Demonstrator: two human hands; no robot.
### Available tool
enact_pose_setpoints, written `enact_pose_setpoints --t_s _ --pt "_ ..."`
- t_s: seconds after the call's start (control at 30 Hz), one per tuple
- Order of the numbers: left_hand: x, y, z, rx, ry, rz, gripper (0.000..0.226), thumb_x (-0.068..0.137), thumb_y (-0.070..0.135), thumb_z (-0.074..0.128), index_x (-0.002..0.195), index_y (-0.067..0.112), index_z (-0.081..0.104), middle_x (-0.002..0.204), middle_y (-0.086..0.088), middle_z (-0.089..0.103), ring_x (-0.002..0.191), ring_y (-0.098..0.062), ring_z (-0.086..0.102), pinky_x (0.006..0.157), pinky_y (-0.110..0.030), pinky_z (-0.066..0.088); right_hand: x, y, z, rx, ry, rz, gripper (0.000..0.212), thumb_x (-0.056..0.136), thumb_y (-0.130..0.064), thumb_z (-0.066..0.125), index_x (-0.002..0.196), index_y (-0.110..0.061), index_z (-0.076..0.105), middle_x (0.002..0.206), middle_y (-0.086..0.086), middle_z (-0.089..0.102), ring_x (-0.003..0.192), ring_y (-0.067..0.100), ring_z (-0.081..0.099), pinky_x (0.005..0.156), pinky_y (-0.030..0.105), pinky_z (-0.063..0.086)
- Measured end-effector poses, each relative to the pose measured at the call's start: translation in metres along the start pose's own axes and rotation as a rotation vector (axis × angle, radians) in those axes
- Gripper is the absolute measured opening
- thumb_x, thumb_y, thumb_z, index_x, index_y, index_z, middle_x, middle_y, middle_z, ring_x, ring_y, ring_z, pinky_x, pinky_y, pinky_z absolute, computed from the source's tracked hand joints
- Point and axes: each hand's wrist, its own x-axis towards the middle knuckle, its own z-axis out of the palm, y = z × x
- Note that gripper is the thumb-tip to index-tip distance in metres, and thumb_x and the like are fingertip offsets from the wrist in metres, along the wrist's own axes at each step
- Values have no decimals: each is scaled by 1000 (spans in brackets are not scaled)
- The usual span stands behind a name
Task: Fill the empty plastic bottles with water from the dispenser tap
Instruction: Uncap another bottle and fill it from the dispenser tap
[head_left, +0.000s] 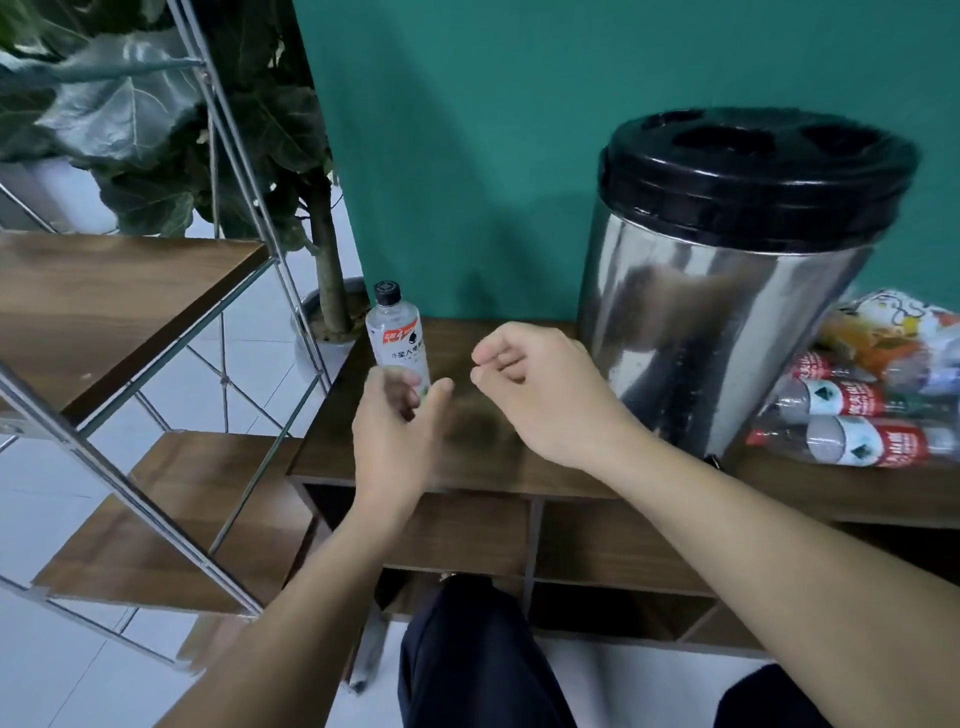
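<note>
surface: dark wood-grain cabinet top (483, 457) with open cubbies below; teal wall (467, 130) behind; white tiled floor (67, 519). left of the cabinet, a metal-framed shelf unit (130, 291) with wooden boards, and behind it a large-leaved potted plant (156, 104) in a pale pot.

stainless water dispenser (727, 312), black lid, stands on the cabinet top at right-centre. just right of it, a pile of empty plastic bottles (862, 415) with red labels, lying on their sides, long axes roughly left-right.

capped bottle (397, 338): clear, black cap, white label, standing upright near the cabinet's left rear edge, long axis vertical, cap pointing up.

left hand (397, 426): blurred, fingers loosely curved in front of the bottle's lower part; cannot tell whether it touches or grips the bottle.

right hand (540, 384): over the cabinet top between bottle and dispenser, fingers curled inward, thumb near fingertips, nothing seen held.

dark trousers (467, 660) at bottom edge
</note>
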Motion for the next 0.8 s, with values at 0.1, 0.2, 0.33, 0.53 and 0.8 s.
enact_pose_setpoints --t_s 0.1,0.2,0.33,0.53,0.8 --pt "-38 52 24 -141 -212 99 14 106 24 77 94 16 77 90 -3 76 83 -10 65 82 -32 53 -44 1 -53 -31 108 -11 19 106 -35 68 88 -31 74 81 -12 74 80 7 71 92 43 62" --pt "-81 103 57 -204 -392 239 19 110 14 70 93 15 77 82 -4 73 74 -13 64 71 -26 51 -90 24 -110 35 188 12 25 110 -25 59 89 -28 72 83 -9 75 77 10 73 77 43 62" --pt "-134 144 117 -289 -522 226 23 113 11 63 95 12 77 78 -6 76 63 -24 68 54 -25 48 -146 79 -176 3 300 127 22 110 -23 62 92 -29 73 87 -7 76 78 12 73 78 44 62" --pt "-183 151 208 -262 -576 130 22 114 16 62 103 21 80 88 -2 79 79 -20 79 64 -36 64 -195 169 -232 -64 367 328 8 104 -30 74 96 -31 74 91 -11 73 84 5 70 84 37 62" --pt "-170 156 324 -122 -631 49 26 113 33 66 137 31 75 127 23 72 118 0 67 102 -22 54 -171 268 -282 -96 402 408 31 104 -34 76 131 -20 71 122 -11 74 113 6 69 106 31 56"
